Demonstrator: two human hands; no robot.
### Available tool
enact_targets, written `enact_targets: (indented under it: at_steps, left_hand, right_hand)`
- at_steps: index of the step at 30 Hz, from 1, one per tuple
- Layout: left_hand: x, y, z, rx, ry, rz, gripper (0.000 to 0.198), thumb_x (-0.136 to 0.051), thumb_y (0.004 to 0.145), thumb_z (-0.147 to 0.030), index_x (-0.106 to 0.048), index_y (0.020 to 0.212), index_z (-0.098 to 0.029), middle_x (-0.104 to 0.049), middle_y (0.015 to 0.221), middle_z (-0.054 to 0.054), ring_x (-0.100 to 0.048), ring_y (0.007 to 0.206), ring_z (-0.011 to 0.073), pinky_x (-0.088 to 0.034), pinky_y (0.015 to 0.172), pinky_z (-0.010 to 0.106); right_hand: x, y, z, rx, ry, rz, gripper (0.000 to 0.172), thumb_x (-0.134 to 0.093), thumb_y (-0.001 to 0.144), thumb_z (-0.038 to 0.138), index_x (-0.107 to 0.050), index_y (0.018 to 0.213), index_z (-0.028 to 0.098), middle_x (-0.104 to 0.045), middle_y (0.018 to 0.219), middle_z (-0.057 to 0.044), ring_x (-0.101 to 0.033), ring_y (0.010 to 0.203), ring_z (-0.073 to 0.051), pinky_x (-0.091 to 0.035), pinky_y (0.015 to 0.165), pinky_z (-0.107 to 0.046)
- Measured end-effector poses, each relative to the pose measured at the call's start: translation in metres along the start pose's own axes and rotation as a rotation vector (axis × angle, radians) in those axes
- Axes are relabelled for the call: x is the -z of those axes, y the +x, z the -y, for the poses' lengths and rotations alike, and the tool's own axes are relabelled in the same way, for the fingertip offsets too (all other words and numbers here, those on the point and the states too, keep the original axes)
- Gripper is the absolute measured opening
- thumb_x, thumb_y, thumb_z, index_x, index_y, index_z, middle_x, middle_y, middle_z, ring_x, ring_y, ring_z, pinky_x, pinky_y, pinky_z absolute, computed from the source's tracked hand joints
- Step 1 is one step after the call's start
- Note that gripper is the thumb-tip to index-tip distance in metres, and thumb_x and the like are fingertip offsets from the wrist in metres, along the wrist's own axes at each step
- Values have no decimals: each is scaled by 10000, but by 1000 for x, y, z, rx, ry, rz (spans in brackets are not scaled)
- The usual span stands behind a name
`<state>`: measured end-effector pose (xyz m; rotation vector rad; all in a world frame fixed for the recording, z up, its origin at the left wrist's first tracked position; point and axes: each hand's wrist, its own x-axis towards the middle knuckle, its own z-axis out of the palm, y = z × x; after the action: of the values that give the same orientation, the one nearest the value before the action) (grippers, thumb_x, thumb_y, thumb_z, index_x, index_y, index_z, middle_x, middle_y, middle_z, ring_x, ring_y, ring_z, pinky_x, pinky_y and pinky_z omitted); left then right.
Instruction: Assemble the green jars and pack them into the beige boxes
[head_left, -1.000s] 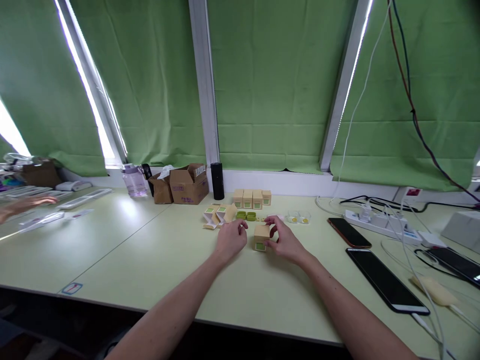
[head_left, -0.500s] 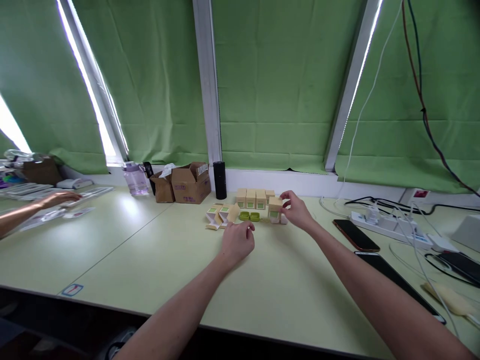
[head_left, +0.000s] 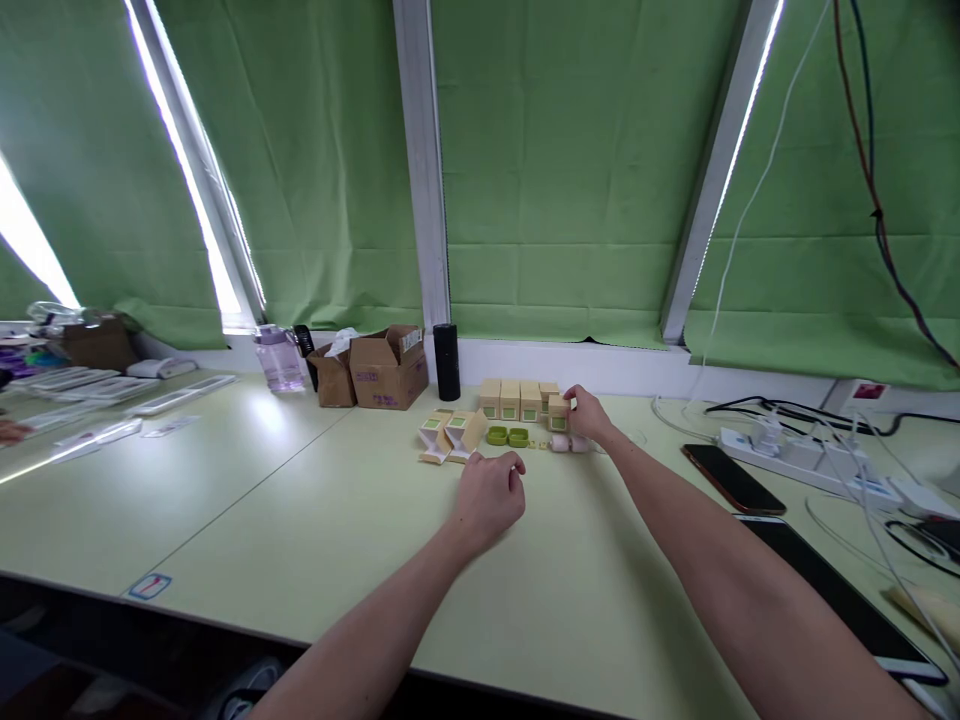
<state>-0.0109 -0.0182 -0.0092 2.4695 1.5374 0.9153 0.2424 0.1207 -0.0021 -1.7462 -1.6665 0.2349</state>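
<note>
My right hand (head_left: 589,413) pinches a small tan cardboard box (head_left: 558,421) with a green-edged window, at the right end of a row of like boxes (head_left: 510,412). Just in front of it lie two pale pink cylinders (head_left: 568,443). My left hand (head_left: 491,500) is curled into a loose fist low over the table, with nothing showing in it. Beyond it are two opened boxes (head_left: 454,437) with their flaps out. Two small green containers (head_left: 508,436) sit between these and the pink cylinders, with tiny yellowish pieces (head_left: 537,445) beside them.
Phones (head_left: 733,478), a larger dark tablet-like device (head_left: 832,590) and a power strip (head_left: 806,465) with cables lie on the right. Cardboard cartons (head_left: 386,370), a black cylinder (head_left: 446,362) and a lilac bottle (head_left: 279,358) stand behind. Another person's hand (head_left: 11,432) shows at far left.
My right hand has moved the box back beside the row, uncovering the pink cylinders. My left hand stays curled. The other person's arm has drawn mostly out of view at left.
</note>
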Motion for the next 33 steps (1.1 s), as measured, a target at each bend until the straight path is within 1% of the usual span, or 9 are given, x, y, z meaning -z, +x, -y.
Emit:
enact_targets:
  at_steps: [2,5,8,9,11,16,25,30,33]
  left_hand:
    - [0,0,0,-8,0,4,265,-503,874,-99,-737,937,-206,-678,621,21,-618,633,208,-433,903,382]
    - [0,0,-2,-13,-1,0,266,-503,870,-93,-736,936,-202,-685,632,24,-614,626,204,-429,897,378]
    - [0,0,-3,-13,-2,-3,263,-503,871,-94,-734,936,-201,-690,640,25,-610,618,201,-425,899,377]
    - [0,0,-4,-14,-1,-2,261,-505,871,-96,-735,935,-202,-691,641,25,-612,619,201,-424,901,377]
    - [1,0,-5,-14,3,-2,260,-508,871,-98,-738,932,-201,-693,644,27,-617,624,203,-423,902,375]
    - [1,0,-4,-24,15,-6,261,-503,868,-95,-737,923,-196,-699,648,29,-612,607,200,-422,895,382]
    - [0,0,-6,-55,59,-6,270,-494,855,-88,-735,914,-197,-726,664,19,-598,590,182,-435,857,375]
    - [-1,-1,-7,-56,76,10,266,-499,861,-94,-737,909,-201,-745,692,25,-624,609,191,-437,863,381]
    - [-2,-1,-6,-63,83,20,262,-503,863,-98,-740,913,-200,-756,711,32,-643,624,201,-439,869,391]
  right_hand:
    - [-1,-1,-1,17,-35,13,355,-611,805,64,-586,1127,211,-662,1117,-85,-630,867,-197,-465,747,-289]
    - [2,-4,-3,41,-90,34,376,-620,842,98,-583,1191,235,-602,1252,-107,-633,818,-174,-471,725,-284]
    - [5,-9,-3,52,-162,81,225,-627,878,169,-656,1086,250,-621,1183,-101,-636,833,-203,-468,717,-311]
    - [4,-11,-2,57,-187,101,176,-625,882,182,-682,1033,253,-638,1137,-97,-639,875,-226,-468,726,-323]
    - [2,-13,-1,64,-229,131,153,-626,882,188,-718,979,263,-663,1095,-96,-639,973,-270,-473,754,-349]
    - [-4,-13,4,61,-298,157,270,-636,866,176,-733,1100,269,-683,1225,-116,-615,1138,-322,-501,831,-402]
    - [-6,-14,14,7,-355,206,471,-650,843,174,-670,1301,283,-646,1410,-96,-554,1297,-341,-522,933,-433]
    - [-3,-22,22,18,-369,215,522,-618,841,164,-649,1344,297,-678,1365,-91,-559,1282,-340,-509,950,-457]
    - [4,-34,29,50,-377,173,516,-620,838,169,-651,1341,278,-664,1369,-99,-545,1282,-343,-485,974,-455]
